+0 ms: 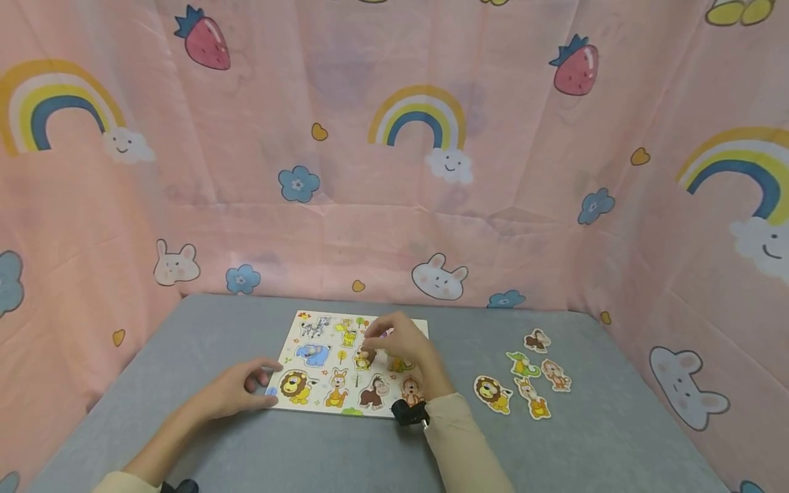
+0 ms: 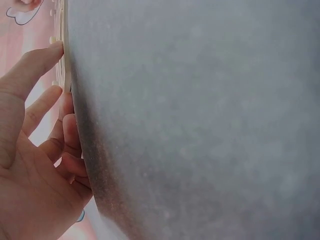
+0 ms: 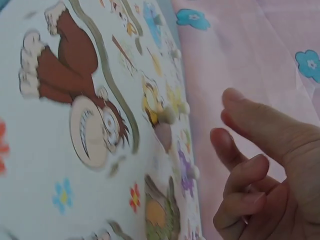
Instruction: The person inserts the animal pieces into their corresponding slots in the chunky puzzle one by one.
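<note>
The animal puzzle board (image 1: 320, 373) lies flat on the grey worktop (image 1: 185, 342), near the middle and a little to the left. Most of its shapes look filled: zebra, elephant, lion, gorilla and others sit in place. Five loose animal pieces (image 1: 524, 373) lie well apart on the right (a lion, a crocodile, monkeys among them), so the job seems partly done, with those left.

The right hand (image 1: 401, 339) hovers over the board's far right part, fingers loosely curled; whether it pinches a peg or piece I cannot tell. The left hand (image 1: 237, 390) rests relaxed and open, fingertips touching the board's near left edge, holding nothing.

Open worktop lies on every side of the board; the pink curtain (image 1: 394, 171) closes in the far, left and right sides.
</note>
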Demonstrator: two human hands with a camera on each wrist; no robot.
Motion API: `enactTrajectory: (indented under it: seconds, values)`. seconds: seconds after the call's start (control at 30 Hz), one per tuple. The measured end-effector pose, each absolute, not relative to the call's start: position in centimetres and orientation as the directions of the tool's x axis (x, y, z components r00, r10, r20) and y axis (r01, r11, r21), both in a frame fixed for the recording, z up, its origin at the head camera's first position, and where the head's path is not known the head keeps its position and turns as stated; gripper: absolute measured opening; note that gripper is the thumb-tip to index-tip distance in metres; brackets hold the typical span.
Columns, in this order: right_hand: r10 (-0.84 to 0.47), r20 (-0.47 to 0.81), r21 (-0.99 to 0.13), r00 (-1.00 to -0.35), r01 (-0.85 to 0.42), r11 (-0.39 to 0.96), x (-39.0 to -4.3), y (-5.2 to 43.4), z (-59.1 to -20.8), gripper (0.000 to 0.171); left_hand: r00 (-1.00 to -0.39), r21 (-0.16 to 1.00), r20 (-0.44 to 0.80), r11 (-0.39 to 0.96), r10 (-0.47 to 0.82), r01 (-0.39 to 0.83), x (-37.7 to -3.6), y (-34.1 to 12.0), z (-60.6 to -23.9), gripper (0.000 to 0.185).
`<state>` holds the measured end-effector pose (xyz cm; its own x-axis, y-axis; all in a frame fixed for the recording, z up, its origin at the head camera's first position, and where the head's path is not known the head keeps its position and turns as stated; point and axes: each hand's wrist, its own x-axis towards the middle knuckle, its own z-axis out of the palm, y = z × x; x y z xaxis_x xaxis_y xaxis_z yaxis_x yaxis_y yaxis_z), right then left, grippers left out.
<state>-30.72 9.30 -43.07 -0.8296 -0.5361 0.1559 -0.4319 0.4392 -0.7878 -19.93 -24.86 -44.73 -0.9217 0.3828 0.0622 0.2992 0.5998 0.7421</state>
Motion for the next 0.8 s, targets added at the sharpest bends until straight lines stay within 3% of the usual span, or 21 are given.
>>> enactTrajectory:
  seconds: [0.2, 0.4, 0.8]
  values:
    - [-0.515, 0.182, -0.817, -0.838, -0.42, 0.395, -31.4, 11.0, -42.8, 0.021, -0.921, 0.726, 0.059, 0.617, 0.385, 0.305, -20.0, -25.0, -44.8, 0.052]
    - [-0.513, 0.184, -0.848, -0.839, -0.399, 0.349, -31.4, 12.6, -41.9, 0.022, -0.916, 0.726, 0.076, 0.607, 0.395, 0.322, -20.0, -25.0, -44.9, 0.052]
    - [-0.363, 0.084, -0.923, -0.928, -0.21, 0.323, -31.1, 16.8, -40.6, 0.028, -0.917, 0.727, 0.081, 0.606, 0.392, 0.323, -20.3, -25.0, -45.1, 0.051]
